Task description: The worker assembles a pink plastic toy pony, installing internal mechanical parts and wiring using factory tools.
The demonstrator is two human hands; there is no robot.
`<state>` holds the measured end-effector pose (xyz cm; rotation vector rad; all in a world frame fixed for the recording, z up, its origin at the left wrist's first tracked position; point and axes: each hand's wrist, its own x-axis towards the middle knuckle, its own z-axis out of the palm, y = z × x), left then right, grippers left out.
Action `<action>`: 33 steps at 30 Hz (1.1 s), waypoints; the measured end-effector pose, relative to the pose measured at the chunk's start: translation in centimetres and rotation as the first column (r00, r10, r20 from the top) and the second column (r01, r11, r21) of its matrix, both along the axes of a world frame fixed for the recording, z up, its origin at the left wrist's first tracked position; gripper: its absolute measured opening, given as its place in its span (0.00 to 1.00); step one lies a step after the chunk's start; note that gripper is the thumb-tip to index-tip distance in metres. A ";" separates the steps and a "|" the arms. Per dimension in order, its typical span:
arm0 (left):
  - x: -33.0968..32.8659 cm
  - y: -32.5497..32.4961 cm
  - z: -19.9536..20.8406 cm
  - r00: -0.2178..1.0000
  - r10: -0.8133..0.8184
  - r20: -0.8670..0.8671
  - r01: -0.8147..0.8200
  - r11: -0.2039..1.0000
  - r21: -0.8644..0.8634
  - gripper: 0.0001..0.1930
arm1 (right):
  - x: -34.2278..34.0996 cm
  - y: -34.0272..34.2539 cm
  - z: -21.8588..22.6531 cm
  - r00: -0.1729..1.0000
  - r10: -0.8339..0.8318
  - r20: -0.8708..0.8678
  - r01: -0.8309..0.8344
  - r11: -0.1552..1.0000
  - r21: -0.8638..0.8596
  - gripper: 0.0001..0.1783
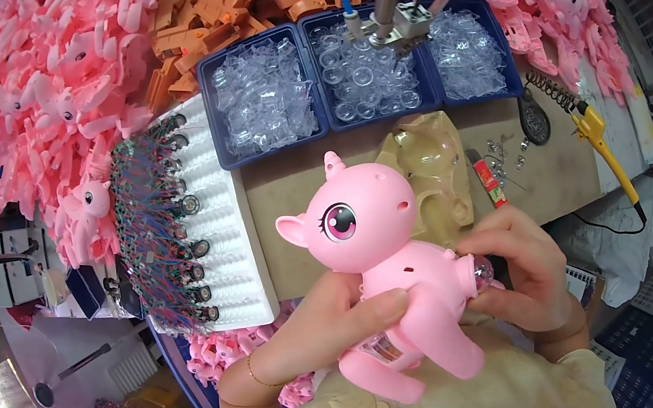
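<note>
A pink toy unicorn (367,219) with a big painted eye is tilted in front of me, above my lap. My left hand (360,313) is wrapped around its body, the thumb lying across the front near a leg. At the toy's right end, a clear plastic dome (482,272) sits in a round pink opening. My right hand (526,267) closes around that end, with thumb and fingers on either side of the dome. Part of the fingers' contact is hidden. Behind the toy lies a translucent yellowish moulded holder (425,160) with hollows.
Blue bins (222,156) of clear plastic parts stand beyond, under a metal-and-black tool head (405,23). White foam tray (243,242) with wired parts is left. Pink shells (73,90) and orange parts (245,1) pile behind. A soldering iron (599,138) stands right, near small screws (496,149).
</note>
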<state>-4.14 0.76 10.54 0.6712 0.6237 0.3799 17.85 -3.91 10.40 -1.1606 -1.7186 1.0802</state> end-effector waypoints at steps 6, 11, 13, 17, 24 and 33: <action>-0.2 0.5 -1.8 1.000 -0.010 -0.005 0.008 0.985 -0.171 0.28 | -0.6 0.2 0.7 0.991 -0.072 -0.110 0.058 0.991 -0.123 0.19; -0.3 0.0 -3.0 0.997 0.053 -0.052 -0.071 0.890 -0.451 0.27 | -1.1 0.5 1.1 0.936 -0.227 -0.270 0.093 0.898 -0.431 0.17; -0.2 0.4 -3.0 0.992 0.016 -0.122 -0.060 0.928 -0.367 0.27 | -1.1 0.7 1.2 0.970 -0.180 -0.164 0.118 0.938 -0.326 0.17; -1.0 2.5 -1.6 0.990 -0.138 0.001 0.138 0.988 -0.067 0.31 | 0.1 1.4 -2.0 0.997 -0.056 0.044 0.066 0.956 -0.285 0.20; -3.2 -0.4 0.0 0.971 0.075 -0.225 0.023 0.915 0.403 0.45 | -0.2 0.0 -7.4 0.824 -0.084 -0.560 -0.041 0.978 -0.206 0.25; -1.7 -2.6 -3.1 0.884 0.454 -0.113 0.035 0.177 0.984 0.41 | 3.0 0.8 -9.9 0.600 -0.272 -0.752 -0.086 0.913 -0.399 0.36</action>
